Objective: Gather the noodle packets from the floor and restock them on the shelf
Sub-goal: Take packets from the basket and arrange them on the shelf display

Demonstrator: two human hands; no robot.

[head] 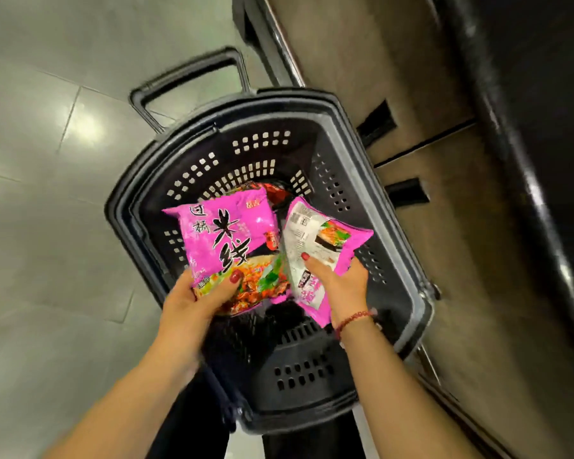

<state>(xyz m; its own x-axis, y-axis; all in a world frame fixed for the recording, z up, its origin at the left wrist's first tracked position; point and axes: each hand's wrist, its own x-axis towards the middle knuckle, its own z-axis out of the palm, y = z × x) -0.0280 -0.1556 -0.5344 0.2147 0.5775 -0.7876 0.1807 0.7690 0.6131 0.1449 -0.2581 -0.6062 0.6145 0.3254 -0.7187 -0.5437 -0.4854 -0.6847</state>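
The left noodle packet point(226, 240) is a flat, puffy pillow of glossy pink plastic film. It has bold black characters on its face and a printed picture of a noodle dish at its near end. It hangs over the open basket point(299, 369), above the basket's left half. The left hand point(193, 303) pinches it at its near end, with the red-nailed thumb point(234, 276) lying on the printed face. The other fingers go under the film and are hidden.

The right noodle packet point(325, 246) is of the same shiny pink film. It is turned back side up, showing a pale text panel and a small food picture, and it is tilted over the basket's right half. The two packets almost meet edge to edge. The right hand point(342, 286) grips its near end, thumb pressed on top and fingers curled round its right edge from beneath. A red beaded bracelet point(355, 318) circles that wrist.

The basket is dark moulded plastic, rounded at the corners. It has a thick paler rim and walls pierced by rows of small rectangular holes. A looped bar handle point(193, 81) rises from its far end. Deep inside, beyond the pink packets, lies a crinkled red packet point(275, 193).

Left of the basket, the floor point(47, 160) is large grey glossy tile with thin joints and a bright light reflection. Right of the basket stands a shelf unit point(444, 226) with a smooth brown panel and dark slots.
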